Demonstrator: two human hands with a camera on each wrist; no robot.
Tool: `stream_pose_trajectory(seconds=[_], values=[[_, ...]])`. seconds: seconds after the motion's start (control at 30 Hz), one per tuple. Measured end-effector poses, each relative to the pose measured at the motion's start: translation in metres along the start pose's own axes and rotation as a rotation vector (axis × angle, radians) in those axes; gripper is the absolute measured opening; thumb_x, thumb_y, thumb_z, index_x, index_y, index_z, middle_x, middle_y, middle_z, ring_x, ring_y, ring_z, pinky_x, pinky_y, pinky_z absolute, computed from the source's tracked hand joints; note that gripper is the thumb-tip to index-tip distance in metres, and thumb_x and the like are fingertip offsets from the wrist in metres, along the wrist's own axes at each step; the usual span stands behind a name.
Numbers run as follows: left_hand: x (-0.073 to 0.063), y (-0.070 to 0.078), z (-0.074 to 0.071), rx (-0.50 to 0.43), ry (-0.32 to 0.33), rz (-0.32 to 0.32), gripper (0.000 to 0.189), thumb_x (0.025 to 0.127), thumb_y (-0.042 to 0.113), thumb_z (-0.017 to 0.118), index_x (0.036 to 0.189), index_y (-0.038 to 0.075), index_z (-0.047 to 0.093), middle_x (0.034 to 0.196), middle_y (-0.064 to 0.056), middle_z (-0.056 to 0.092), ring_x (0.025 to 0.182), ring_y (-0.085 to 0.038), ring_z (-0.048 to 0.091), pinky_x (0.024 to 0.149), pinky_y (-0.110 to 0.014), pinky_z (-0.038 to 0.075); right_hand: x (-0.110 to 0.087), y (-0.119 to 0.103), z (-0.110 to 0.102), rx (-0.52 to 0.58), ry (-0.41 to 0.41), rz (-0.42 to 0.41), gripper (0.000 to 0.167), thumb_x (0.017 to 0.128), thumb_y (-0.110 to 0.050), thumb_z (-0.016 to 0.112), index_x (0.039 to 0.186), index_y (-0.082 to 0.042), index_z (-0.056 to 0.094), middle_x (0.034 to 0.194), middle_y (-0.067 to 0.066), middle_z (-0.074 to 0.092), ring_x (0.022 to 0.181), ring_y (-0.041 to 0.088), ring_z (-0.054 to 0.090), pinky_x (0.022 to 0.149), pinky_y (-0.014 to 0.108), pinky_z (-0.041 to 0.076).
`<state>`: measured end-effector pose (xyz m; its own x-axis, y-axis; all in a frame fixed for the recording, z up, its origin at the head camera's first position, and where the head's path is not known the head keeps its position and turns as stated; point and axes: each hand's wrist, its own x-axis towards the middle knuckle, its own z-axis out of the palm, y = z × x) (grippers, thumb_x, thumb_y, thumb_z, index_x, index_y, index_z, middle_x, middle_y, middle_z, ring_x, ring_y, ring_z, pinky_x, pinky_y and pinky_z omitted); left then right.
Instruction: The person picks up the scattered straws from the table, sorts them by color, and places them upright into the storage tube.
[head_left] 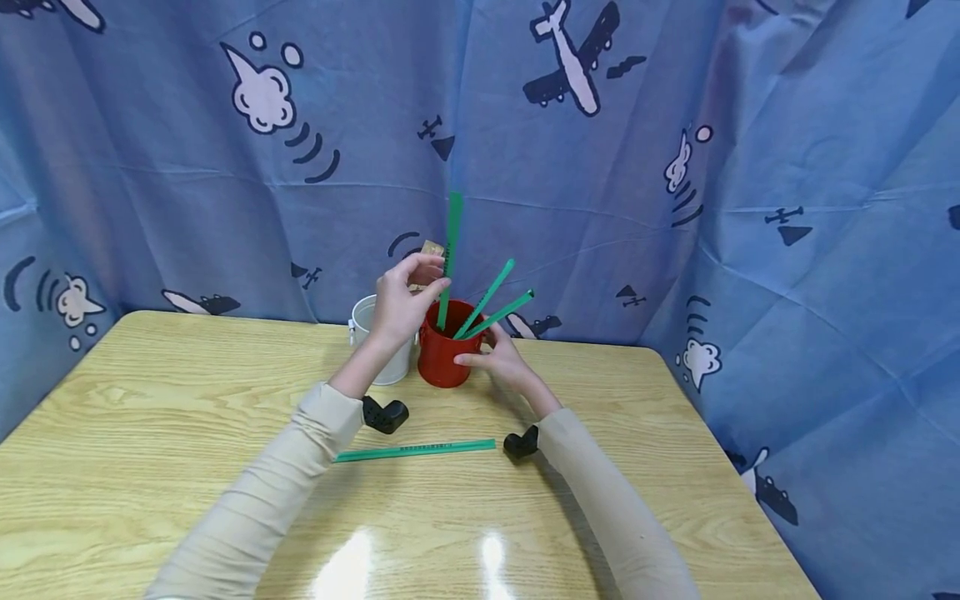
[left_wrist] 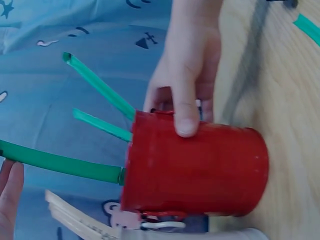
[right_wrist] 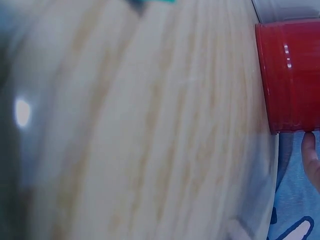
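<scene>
A red metal bucket (head_left: pixel 442 367) stands upright at the back of the table. My left hand (head_left: pixel 405 296) is above its rim, pinching a long flat green strip (head_left: pixel 454 218) with dark print, whose lower end is inside the bucket. Two more green strips, one steeper (head_left: pixel 489 292) and one lower (head_left: pixel 506 312), lean out to the right. My right hand (head_left: pixel 498 358) grips the bucket's right side, its thumb on the front wall; the left wrist view shows this thumb (left_wrist: pixel 186 112) pressed near the rim. In the right wrist view, a fingertip (right_wrist: pixel 310 150) touches the bucket's wall.
A white bucket (head_left: pixel 393 362) stands left of the red one, with pale wooden sticks (left_wrist: pixel 75 215) beside it in the left wrist view. Another green printed strip (head_left: pixel 427 450) lies flat on the table (head_left: pixel 187 400). A blue patterned curtain (head_left: pixel 360 100) hangs behind.
</scene>
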<state>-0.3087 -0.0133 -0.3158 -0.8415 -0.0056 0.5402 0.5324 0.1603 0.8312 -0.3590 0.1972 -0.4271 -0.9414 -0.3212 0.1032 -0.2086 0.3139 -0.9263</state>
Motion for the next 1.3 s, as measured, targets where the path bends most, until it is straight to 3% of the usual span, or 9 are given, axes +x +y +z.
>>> stream_pose_trajectory(seconds=[0.17, 0.47, 0.63, 0.8, 1.07, 1.3], values=[[-0.003, -0.013, 0.005, 0.024, -0.028, 0.0, 0.026, 0.088, 0.009, 0.068, 0.113, 0.003, 0.065, 0.099, -0.017, 0.069, 0.091, -0.026, 0.066, 0.083, -0.039, 0.058, 0.0, -0.001, 0.0, 0.018, -0.007, -0.003, 0.083, 0.08, -0.016, 0.078, 0.148, -0.024, 0.033, 0.147, 0.007, 0.043, 0.136, 0.03, 0.039, 0.112, 0.055, 0.034], [-0.011, -0.029, 0.017, 0.057, -0.083, 0.015, 0.026, 0.087, 0.006, 0.069, 0.113, 0.003, 0.068, 0.101, -0.016, 0.07, 0.09, -0.026, 0.067, 0.083, -0.038, 0.057, -0.001, 0.002, 0.0, -0.008, -0.009, -0.03, 0.088, 0.078, -0.028, 0.081, 0.15, -0.026, 0.031, 0.147, 0.008, 0.042, 0.133, 0.03, 0.041, 0.108, 0.053, 0.04], [-0.011, -0.035, 0.023, 0.098, -0.127, 0.038, 0.025, 0.088, 0.006, 0.068, 0.112, 0.003, 0.068, 0.099, -0.015, 0.071, 0.087, -0.025, 0.068, 0.08, -0.035, 0.058, 0.0, 0.002, 0.0, 0.014, -0.012, -0.016, 0.086, 0.08, -0.022, 0.079, 0.15, -0.027, 0.03, 0.148, 0.007, 0.04, 0.135, 0.029, 0.04, 0.11, 0.052, 0.038], [-0.012, -0.04, 0.026, 0.168, -0.182, 0.05, 0.024, 0.087, 0.006, 0.068, 0.111, 0.004, 0.069, 0.095, -0.014, 0.071, 0.082, -0.024, 0.068, 0.076, -0.034, 0.059, 0.0, -0.001, 0.0, 0.025, -0.029, 0.011, 0.084, 0.083, -0.014, 0.075, 0.151, -0.026, 0.027, 0.15, 0.008, 0.037, 0.136, 0.03, 0.038, 0.112, 0.052, 0.036], [-0.013, -0.043, 0.033, 0.23, -0.207, 0.038, 0.025, 0.087, 0.005, 0.068, 0.112, 0.005, 0.069, 0.096, -0.013, 0.071, 0.083, -0.024, 0.068, 0.078, -0.034, 0.059, -0.013, -0.029, 0.001, 0.01, -0.061, 0.004, 0.08, 0.086, -0.007, 0.07, 0.152, -0.013, 0.025, 0.15, 0.016, 0.037, 0.136, 0.035, 0.038, 0.11, 0.054, 0.036], [-0.014, -0.039, 0.039, 0.3, -0.19, -0.019, 0.025, 0.087, 0.006, 0.069, 0.112, 0.008, 0.07, 0.097, -0.011, 0.071, 0.085, -0.023, 0.068, 0.078, -0.033, 0.058, -0.008, -0.017, 0.002, 0.04, -0.051, 0.011, 0.079, 0.086, -0.007, 0.069, 0.152, -0.015, 0.025, 0.15, 0.015, 0.036, 0.136, 0.036, 0.037, 0.112, 0.055, 0.033]])
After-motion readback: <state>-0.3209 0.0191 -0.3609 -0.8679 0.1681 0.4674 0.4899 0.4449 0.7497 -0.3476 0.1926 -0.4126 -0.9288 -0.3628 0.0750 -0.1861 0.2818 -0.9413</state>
